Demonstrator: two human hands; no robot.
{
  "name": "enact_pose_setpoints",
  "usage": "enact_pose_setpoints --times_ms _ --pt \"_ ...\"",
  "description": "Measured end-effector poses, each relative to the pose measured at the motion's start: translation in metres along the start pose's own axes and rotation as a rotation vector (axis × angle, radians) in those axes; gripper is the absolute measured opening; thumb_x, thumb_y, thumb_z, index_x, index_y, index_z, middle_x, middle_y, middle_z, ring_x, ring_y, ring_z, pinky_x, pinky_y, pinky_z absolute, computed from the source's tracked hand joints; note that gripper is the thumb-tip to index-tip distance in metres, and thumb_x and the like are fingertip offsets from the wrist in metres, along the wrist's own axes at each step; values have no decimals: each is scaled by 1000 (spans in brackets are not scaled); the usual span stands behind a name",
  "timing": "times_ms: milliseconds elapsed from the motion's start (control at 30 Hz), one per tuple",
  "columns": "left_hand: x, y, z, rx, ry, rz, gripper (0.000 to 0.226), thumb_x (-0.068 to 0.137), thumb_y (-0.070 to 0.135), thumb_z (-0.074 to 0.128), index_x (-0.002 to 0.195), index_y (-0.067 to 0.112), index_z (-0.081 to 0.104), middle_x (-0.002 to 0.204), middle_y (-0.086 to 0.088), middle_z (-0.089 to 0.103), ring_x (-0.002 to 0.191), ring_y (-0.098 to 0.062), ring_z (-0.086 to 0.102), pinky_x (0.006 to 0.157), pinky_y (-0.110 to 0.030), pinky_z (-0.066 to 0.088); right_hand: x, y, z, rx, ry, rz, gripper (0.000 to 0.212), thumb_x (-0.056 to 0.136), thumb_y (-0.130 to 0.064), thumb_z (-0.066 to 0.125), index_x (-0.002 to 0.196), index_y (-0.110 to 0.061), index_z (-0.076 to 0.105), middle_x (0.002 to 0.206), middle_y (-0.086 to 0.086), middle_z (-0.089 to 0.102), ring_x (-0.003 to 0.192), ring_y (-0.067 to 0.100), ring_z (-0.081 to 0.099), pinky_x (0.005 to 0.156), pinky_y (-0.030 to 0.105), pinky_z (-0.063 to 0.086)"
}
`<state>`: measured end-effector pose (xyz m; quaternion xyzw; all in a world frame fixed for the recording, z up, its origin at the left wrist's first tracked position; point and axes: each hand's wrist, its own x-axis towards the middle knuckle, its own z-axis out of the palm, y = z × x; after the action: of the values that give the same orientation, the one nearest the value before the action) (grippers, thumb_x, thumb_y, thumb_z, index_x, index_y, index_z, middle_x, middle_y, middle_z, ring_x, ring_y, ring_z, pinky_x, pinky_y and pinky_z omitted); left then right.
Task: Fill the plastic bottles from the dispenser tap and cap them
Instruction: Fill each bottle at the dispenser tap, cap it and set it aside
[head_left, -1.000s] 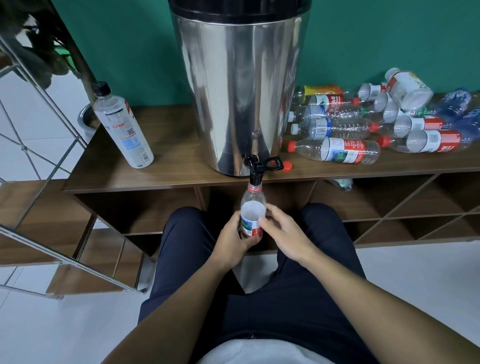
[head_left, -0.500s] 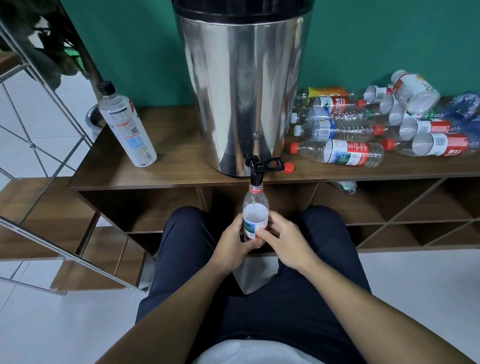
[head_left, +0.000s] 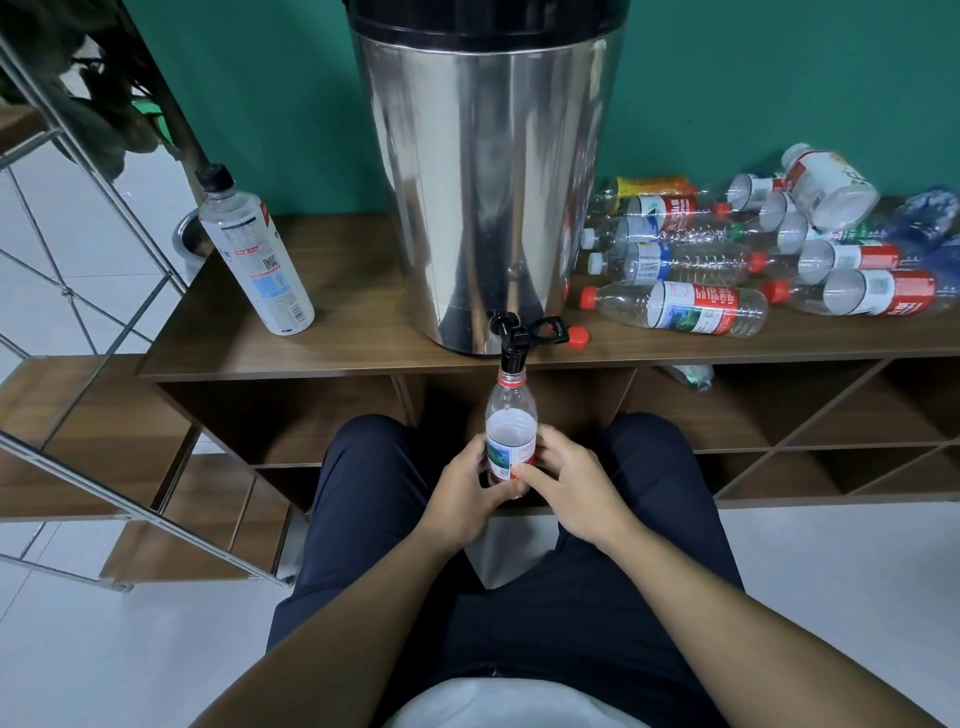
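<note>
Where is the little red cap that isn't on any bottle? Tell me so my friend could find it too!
Start at the big shiny metal dispenser on the wooden shelf. Look at its bottom front, where the black tap sticks out. Just right of the tap handle, the loose red cap lies on the shelf by itself, while every other red cap in the pile sits on a bottle.

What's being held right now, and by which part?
One plastic bottle, upright with its neck under the dispenser tap. Both hands grip its lower body at the label: left hand from the left, right hand from the right, fingers curled round it.
</note>
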<state>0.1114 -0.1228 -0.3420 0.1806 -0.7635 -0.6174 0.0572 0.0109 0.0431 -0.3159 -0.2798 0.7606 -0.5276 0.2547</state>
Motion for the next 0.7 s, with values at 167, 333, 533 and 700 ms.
enact_pose_setpoints --times_ms 167,333,533,700 --pt "-1 0 0 5 3 7 64 90 14 93 145 28 65 134 11 78 129 -11 72 115 -48 57 0 0 0 0 4 0 57 102 -13 76 154 -28 60 137 -11 77 131 11 72 113 49 59" --pt "-1 -1 0 11 6 5 64 89 14 94 145 28 65 133 12 78 128 -10 72 114 -47 57 0 1 -1 11 -7 7 60 100 -10 78 154 -27 60 136 -9 78 131 13 73 113 50 58" --pt "0 -1 0 11 2 11 62 91 14 93 144 29 65 132 11 78 127 -10 72 114 -46 58 0 0 -1 0 2 -1 59 101 -14 79 155 -28 60 138 -11 77 132 11 71 114 48 58" --pt "-1 1 0 12 3 16 61 92 12 91 144 27 65 131 11 79 125 -9 73 112 -41 59 0 2 0 -5 12 -10 56 100 -13 80 151 -27 62 136 -10 78 131 11 72 114 48 57"
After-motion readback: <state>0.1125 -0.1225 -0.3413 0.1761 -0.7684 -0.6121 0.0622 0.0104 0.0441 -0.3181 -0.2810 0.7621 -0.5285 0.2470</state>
